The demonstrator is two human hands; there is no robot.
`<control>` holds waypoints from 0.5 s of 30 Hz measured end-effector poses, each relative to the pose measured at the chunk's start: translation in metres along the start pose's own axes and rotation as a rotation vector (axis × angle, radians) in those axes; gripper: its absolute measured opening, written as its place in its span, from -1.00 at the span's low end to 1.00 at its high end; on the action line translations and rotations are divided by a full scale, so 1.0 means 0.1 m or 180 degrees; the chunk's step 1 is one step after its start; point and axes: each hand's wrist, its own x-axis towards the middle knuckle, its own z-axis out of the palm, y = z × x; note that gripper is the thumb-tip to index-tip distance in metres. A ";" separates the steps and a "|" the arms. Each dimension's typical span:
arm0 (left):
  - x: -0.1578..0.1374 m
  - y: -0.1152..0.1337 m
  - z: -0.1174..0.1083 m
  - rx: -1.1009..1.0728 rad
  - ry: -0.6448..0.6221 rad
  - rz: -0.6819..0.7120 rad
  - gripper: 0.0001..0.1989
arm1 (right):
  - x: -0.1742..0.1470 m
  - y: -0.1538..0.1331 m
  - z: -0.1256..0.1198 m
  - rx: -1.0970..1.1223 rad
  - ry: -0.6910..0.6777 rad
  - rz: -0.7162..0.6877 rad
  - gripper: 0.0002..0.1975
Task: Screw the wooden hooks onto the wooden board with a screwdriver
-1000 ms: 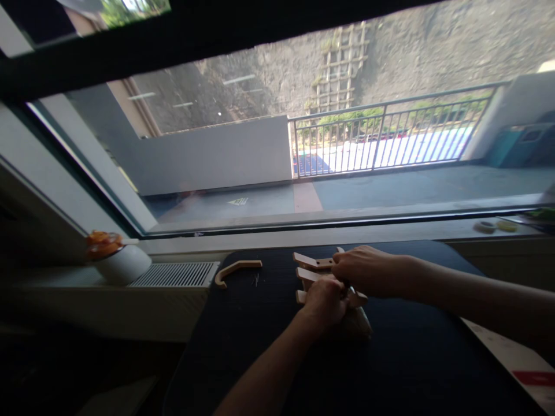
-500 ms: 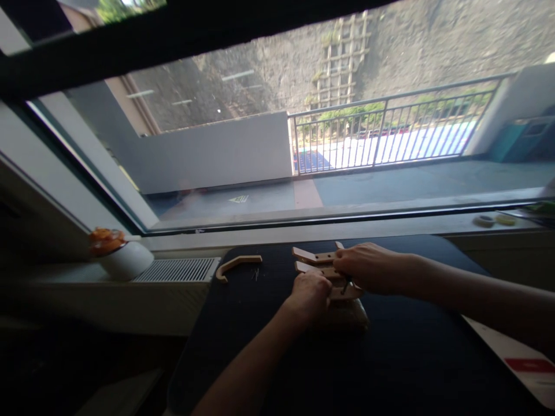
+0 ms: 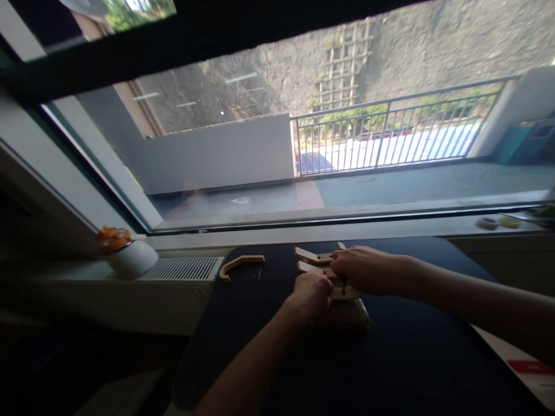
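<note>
A small pale wooden frame [image 3: 309, 254] of bent strips with dark holes stands near the middle of the dark tabletop. My left hand [image 3: 312, 292] is closed around its near left side. From the right, my right hand [image 3: 359, 268] reaches over the frame, fingers closed. A small dark tool [image 3: 344, 286] pokes down from under those fingers to the nearest strip; its kind is too dim to tell. Below the frame lies a flat, shiny, brownish packet [image 3: 353, 315], partly hidden by my left hand. To the left are a loose curved wooden strip [image 3: 240, 261] and several thin screws [image 3: 258, 274].
The dark table [image 3: 260, 346] has rounded corners and stands against the windowsill. On the left ledge, a white pot [image 3: 135, 258] with orange contents sits beside a vent grille [image 3: 184, 269]. Two small rolls [image 3: 498, 222] lie on the sill at right.
My right hand has turned slightly, and its fingers have shifted a little left over the wooden frame. My left hand keeps its hold. The whole view has moved slightly.
</note>
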 end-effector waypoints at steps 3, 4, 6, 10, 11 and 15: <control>0.00 -0.01 0.00 0.0123 0.0003 0.0048 -0.82 | 0.02 0.02 0.01 0.0078 0.0009 0.0042 -0.84; 0.00 -0.01 0.00 0.0143 0.0007 0.0057 -0.82 | 0.02 0.03 0.01 0.0087 -0.0004 0.0023 -0.83; 0.01 -0.01 0.01 0.0163 0.0019 0.0071 -0.82 | 0.02 0.04 0.01 0.0104 -0.0033 -0.0022 -0.78; 0.01 0.00 0.01 0.0153 0.0036 0.0061 -0.83 | 0.00 0.05 0.01 0.0255 -0.0044 0.0002 -0.83; 0.00 0.00 0.01 0.0141 0.0034 0.0056 -0.83 | 0.00 0.05 0.01 0.0290 -0.0039 0.0036 -0.86; -0.01 0.01 0.00 0.0038 0.0051 0.0044 -0.83 | -0.02 0.03 0.01 0.0229 0.0003 0.0052 -0.83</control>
